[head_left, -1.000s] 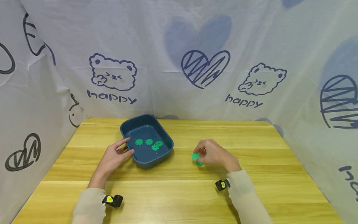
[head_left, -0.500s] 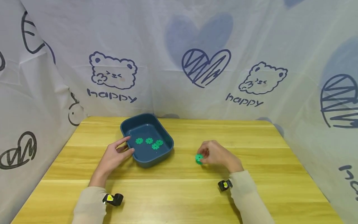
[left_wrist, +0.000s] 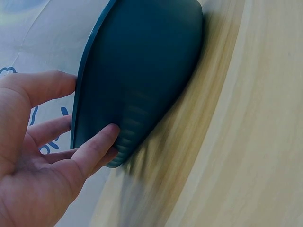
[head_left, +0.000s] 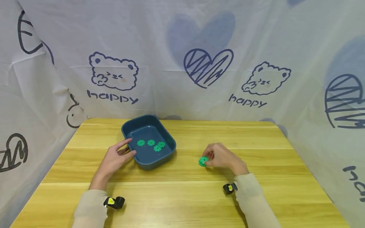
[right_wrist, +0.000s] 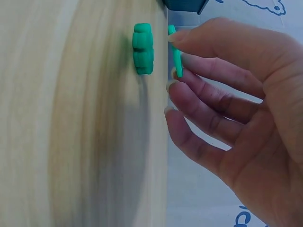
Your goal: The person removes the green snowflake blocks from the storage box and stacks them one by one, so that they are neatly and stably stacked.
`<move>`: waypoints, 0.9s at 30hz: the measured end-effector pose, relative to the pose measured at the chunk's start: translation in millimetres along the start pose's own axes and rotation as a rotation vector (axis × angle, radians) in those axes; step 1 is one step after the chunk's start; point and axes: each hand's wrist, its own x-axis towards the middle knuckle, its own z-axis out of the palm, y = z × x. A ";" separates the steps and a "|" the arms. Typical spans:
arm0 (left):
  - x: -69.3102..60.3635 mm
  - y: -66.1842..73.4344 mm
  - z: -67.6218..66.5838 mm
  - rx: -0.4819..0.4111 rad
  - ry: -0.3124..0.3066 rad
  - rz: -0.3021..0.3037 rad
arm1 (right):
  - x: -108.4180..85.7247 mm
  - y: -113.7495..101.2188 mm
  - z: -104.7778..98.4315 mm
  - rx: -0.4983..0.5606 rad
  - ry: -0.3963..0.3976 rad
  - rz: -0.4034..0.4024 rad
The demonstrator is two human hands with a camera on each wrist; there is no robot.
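A dark blue plastic box [head_left: 154, 165] stands on the table with several green notched plastic discs [head_left: 141, 143] lying flat inside. My left hand [head_left: 115, 158] holds its near-left rim, and in the left wrist view some fingertips [left_wrist: 111, 132] press the outer wall. To the right of the box, my right hand [head_left: 220, 158] pinches one green notched disc [right_wrist: 177, 56] between thumb and fingers. Just below it, apart from the held disc in the right wrist view, green notched pieces [right_wrist: 143, 48] sit on the table, seemingly stacked. How many are stacked I cannot tell.
The wooden table [head_left: 171, 202] stretches around the box and both hands. A white cloth [head_left: 159, 79] printed with bears and hearts hangs behind it and on both sides. Black cameras [head_left: 114, 202] are strapped to both wrists.
My right hand has shifted slightly right with the green disc, which now hovers over the pieces on the table. The left hand and the box stay in place.
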 end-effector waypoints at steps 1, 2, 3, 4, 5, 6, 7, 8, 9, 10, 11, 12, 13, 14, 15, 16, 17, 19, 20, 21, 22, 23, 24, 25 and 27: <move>0.0 0.1 -0.2 0.002 0.000 -0.001 | 0.1 0.0 0.1 -0.003 0.001 0.000; 0.0 0.1 -0.3 0.004 0.001 -0.002 | 0.3 0.0 0.3 -0.006 0.002 -0.002; -0.1 0.3 -0.3 0.005 0.001 -0.003 | 0.6 0.1 0.5 -0.010 0.003 -0.003; -0.2 0.5 -0.4 0.005 0.001 -0.003 | 0.7 0.2 0.8 -0.013 0.003 -0.003; -0.3 0.8 -0.4 0.005 0.001 -0.003 | 1.0 0.3 1.1 -0.015 0.003 -0.003; -0.5 1.0 -0.4 0.006 0.001 -0.004 | 1.2 0.4 1.5 -0.017 0.002 -0.002; -0.6 1.3 -0.4 0.004 -0.001 -0.004 | 1.4 0.4 1.9 -0.021 0.001 0.000; -0.8 1.7 -0.3 0.003 -0.001 -0.006 | 1.6 0.4 2.3 -0.021 -0.002 0.003; -0.9 1.9 -0.3 0.002 -0.002 -0.007 | 1.6 0.4 2.7 -0.023 -0.003 0.005; -1.1 2.1 -0.3 0.003 -0.003 -0.008 | 1.7 0.5 3.0 -0.023 -0.005 0.006; -1.2 2.3 -0.2 0.004 -0.003 -0.010 | 1.7 0.4 3.3 -0.025 -0.005 0.006; -1.2 2.4 -0.2 0.005 -0.003 -0.012 | 1.7 0.6 3.5 -0.027 -0.005 0.006; -1.2 2.5 -0.2 0.003 -0.004 -0.013 | 1.6 0.6 3.8 -0.029 -0.003 0.005; -1.1 2.6 -0.2 0.003 -0.004 -0.014 | 1.7 0.9 3.9 -0.030 0.000 0.004; -1.1 2.7 -0.2 0.004 -0.003 -0.015 | 1.8 1.1 4.2 -0.034 0.003 0.001; -1.1 2.7 -0.2 0.004 -0.004 -0.016 | 1.9 1.2 4.5 -0.036 0.004 -0.001; -1.1 2.8 -0.2 0.002 -0.004 -0.016 | 1.9 1.3 4.7 -0.038 0.006 -0.001; -1.1 3.0 -0.3 -0.001 -0.004 -0.015 | 2.0 1.5 5.1 -0.040 0.006 0.000; -1.1 3.1 -0.4 -0.001 -0.005 -0.013 | 1.9 1.5 5.2 -0.040 0.005 0.001; -1.2 3.2 -0.4 0.000 -0.005 -0.013 | 1.9 1.4 5.4 -0.038 0.003 0.002; -1.3 3.3 -0.5 0.000 -0.006 -0.011 | 1.8 1.3 5.4 -0.036 0.000 0.004; -1.3 3.5 -0.5 -0.001 -0.006 -0.010 | 1.6 1.4 5.4 -0.033 -0.001 0.006; -1.3 3.6 -0.5 0.001 -0.005 -0.008 | 1.6 1.2 5.5 -0.031 -0.003 0.007; -1.3 3.8 -0.5 0.002 -0.005 -0.007 | 1.5 1.2 5.6 -0.029 -0.004 0.007; -1.4 4.2 -0.5 0.005 -0.003 -0.006 | 1.4 0.8 5.7 -0.026 -0.009 0.008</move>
